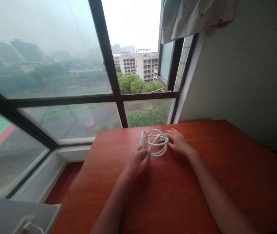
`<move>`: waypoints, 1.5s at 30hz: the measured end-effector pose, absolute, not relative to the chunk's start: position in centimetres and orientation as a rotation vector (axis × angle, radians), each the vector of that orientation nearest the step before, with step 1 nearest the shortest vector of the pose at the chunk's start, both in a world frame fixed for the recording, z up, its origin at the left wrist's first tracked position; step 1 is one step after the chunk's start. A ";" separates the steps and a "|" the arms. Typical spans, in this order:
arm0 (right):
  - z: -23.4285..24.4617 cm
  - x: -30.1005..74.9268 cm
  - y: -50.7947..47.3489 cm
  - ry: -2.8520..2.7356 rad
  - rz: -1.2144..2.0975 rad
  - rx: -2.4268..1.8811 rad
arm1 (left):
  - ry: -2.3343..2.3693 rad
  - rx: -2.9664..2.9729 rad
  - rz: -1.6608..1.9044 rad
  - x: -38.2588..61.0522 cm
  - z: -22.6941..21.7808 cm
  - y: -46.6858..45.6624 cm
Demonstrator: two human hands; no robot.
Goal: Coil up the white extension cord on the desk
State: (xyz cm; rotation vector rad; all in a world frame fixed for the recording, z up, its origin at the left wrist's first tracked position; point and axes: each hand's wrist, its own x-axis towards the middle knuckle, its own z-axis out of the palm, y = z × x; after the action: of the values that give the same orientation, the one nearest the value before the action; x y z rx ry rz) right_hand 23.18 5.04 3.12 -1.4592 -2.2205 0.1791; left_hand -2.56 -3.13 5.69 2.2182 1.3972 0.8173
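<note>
A white cable lies loosely coiled on the reddish-brown wooden table. At the left side of the coil, my left hand is closed, its thumb and fingers pinching part of the cable. A thicker white piece, perhaps a plug, shows at the coil's right side. Against that side rests my right hand, its fingers stretched out and apart, with the thumb and fingertips close to or touching the coil. The exact contact there is too small to make out.
Beyond the table's far edge stands a dark-framed window, with one pane swung out. A light curtain hangs at the top right beside a grey wall. At the lower left is a white ledge with a socket and a white cord.
</note>
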 end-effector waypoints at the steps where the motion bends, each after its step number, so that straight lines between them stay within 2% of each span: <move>1: 2.7 23.0 5.1 -2.231 0.178 -1.464 | 1.343 2.182 0.860 -2.9 5.6 -2.9; 8: 2.1 23.1 4.4 -2.183 0.281 -1.413 | 1.394 2.124 0.901 -4.5 5.1 -2.1; 15: 3.5 24.2 3.6 -1.879 0.132 -1.844 | 1.534 2.179 0.928 -5.7 5.7 -1.7; 18: 4.0 24.4 3.6 -1.729 0.191 -1.934 | 1.587 2.251 0.916 -5.7 5.8 -1.8; 21: 4.1 24.7 3.5 -1.665 0.551 -1.841 | 1.614 2.268 0.908 -5.3 5.6 -2.0; 26: 4.6 23.8 2.6 -1.530 1.439 -1.472 | 1.668 2.201 0.924 -4.8 5.1 -1.9; 29: 4.7 22.6 2.1 -1.502 1.645 -1.335 | 1.694 2.126 0.992 -4.9 5.0 -1.7; 31: 4.5 21.8 2.0 -1.462 1.560 -1.342 | 1.693 2.097 1.022 -4.9 4.9 -1.7; 34: 3.9 20.9 2.3 -1.466 1.250 -1.449 | 1.735 2.105 1.003 -4.4 4.7 -1.9; 39: 3.7 21.6 2.7 -1.700 0.761 -1.628 | 1.767 2.100 0.965 -4.1 4.9 -2.2; 45: 4.3 23.7 2.6 -1.927 0.378 -1.762 | 1.636 2.147 0.942 -4.8 5.6 -2.1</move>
State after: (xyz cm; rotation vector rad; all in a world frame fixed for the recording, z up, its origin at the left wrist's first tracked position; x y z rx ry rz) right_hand 23.66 2.60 4.33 -1.7624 -1.9275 0.3776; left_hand -4.85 -2.14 5.60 2.1468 1.6362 0.9424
